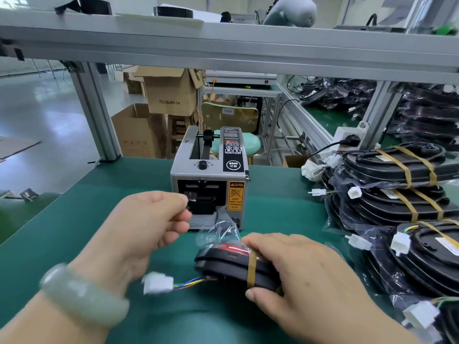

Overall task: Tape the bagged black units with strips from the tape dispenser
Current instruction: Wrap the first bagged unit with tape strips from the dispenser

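Note:
A grey tape dispenser (210, 175) stands on the green mat (104, 194), its outlet facing me. My left hand (146, 224) is at the outlet, thumb and fingers pinching a clear strip of tape (190, 196). My right hand (293, 269) grips a bagged black unit (223, 263) on the mat in front of the dispenser. One tan tape band (252, 269) wraps the unit beside my fingers. Coloured wires run from the unit to a white connector (157, 283) on its left.
Stacks of bagged black units with tan tape bands (397, 184) fill the right side of the mat. An aluminium frame post (96, 112) rises at the back left, a shelf beam (223, 45) overhead. Cardboard boxes (169, 95) and a stool stand behind the bench.

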Tool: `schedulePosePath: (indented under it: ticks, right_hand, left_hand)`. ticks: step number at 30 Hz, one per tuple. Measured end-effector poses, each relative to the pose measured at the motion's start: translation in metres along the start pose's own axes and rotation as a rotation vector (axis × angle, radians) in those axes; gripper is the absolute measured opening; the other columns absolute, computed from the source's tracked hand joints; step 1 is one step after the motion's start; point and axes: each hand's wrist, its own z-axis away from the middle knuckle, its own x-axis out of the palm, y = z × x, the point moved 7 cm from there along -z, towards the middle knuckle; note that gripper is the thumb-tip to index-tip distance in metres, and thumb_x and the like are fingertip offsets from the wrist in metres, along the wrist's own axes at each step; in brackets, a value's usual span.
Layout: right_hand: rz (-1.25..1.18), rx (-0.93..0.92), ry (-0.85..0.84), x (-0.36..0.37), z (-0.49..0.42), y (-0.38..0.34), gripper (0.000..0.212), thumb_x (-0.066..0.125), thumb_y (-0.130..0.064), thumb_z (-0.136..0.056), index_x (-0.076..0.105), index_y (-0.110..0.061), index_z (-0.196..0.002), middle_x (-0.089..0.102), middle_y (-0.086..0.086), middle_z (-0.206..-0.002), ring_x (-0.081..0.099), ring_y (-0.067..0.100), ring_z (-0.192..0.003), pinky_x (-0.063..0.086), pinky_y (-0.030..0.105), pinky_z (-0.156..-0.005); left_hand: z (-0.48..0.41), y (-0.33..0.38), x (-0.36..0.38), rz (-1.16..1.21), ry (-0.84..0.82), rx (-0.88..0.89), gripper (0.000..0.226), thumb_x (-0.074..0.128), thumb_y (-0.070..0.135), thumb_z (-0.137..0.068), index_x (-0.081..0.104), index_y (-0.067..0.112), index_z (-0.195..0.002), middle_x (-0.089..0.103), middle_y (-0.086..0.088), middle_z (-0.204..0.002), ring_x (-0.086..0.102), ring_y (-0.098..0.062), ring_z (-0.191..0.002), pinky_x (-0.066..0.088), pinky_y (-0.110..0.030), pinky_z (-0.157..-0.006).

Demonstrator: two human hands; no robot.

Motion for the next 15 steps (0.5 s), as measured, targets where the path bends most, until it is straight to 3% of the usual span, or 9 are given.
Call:
schedulePosePath:
  ticks: [3,5,7,9,13,15]
  right_hand:
    - [0.029,0.033,0.005,0.004,-0.001,-0.002,0.061,0.050,-0.065,-0.075,0.023,-0.044,-0.125,0.049,-0.022,-0.120,0.045,0.008,-0.105,0.031,0.026,-0.073]
    - [0.034,0.046,-0.001,0.005,0.000,-0.004,0.061,0.051,-0.065,-0.075,0.023,-0.043,-0.125,0.049,-0.023,-0.120,0.045,0.008,-0.103,0.031,0.026,-0.072]
    - [0.046,0.052,-0.005,0.005,0.001,-0.005,0.062,0.051,-0.066,-0.075,0.021,-0.044,-0.125,0.049,-0.024,-0.121,0.044,0.007,-0.101,0.029,0.025,-0.072]
    - [0.057,0.056,-0.008,0.006,0.002,-0.006,0.063,0.050,-0.067,-0.075,0.020,-0.044,-0.125,0.048,-0.024,-0.122,0.043,0.006,-0.100,0.028,0.025,-0.071]
    - [0.068,0.064,-0.010,0.006,0.002,-0.007,0.062,0.052,-0.066,-0.074,0.022,-0.045,-0.125,0.049,-0.025,-0.120,0.044,0.006,-0.098,0.026,0.024,-0.070]
    - [0.074,0.068,-0.014,0.007,0.003,-0.007,0.062,0.054,-0.065,-0.073,0.027,-0.045,-0.125,0.051,-0.025,-0.119,0.047,0.007,-0.098,0.028,0.024,-0.070]
  left_hand:
    - [0.050,0.012,0.000,-0.209,-0.080,0.222,0.034,0.061,0.059,-0.054,0.074,0.032,-0.070,0.070,0.028,-0.095,0.062,0.013,-0.084,0.043,-0.023,-0.082]
    - [0.065,0.003,0.008,-0.343,-0.098,0.270,0.030,0.061,0.060,-0.059,0.072,0.034,-0.067,0.059,0.042,-0.106,0.050,0.025,-0.098,0.035,-0.018,-0.087]
    - [0.067,-0.010,0.013,-0.393,-0.058,0.252,0.016,0.064,0.045,-0.070,0.071,0.035,-0.060,0.052,0.038,-0.114,0.042,0.025,-0.109,0.031,-0.019,-0.088]
    - [0.061,-0.022,0.017,-0.336,-0.047,0.217,0.017,0.064,0.033,-0.072,0.070,0.029,-0.056,0.055,0.027,-0.117,0.040,0.024,-0.113,0.029,-0.018,-0.089]
    - [0.055,-0.038,0.025,-0.166,-0.096,0.140,0.022,0.062,0.032,-0.068,0.066,0.016,-0.054,0.063,0.019,-0.114,0.044,0.023,-0.111,0.037,-0.024,-0.097]
    - [0.054,-0.041,0.028,-0.154,-0.090,0.149,0.021,0.064,0.030,-0.070,0.068,0.015,-0.056,0.062,0.019,-0.114,0.045,0.026,-0.106,0.035,-0.017,-0.091]
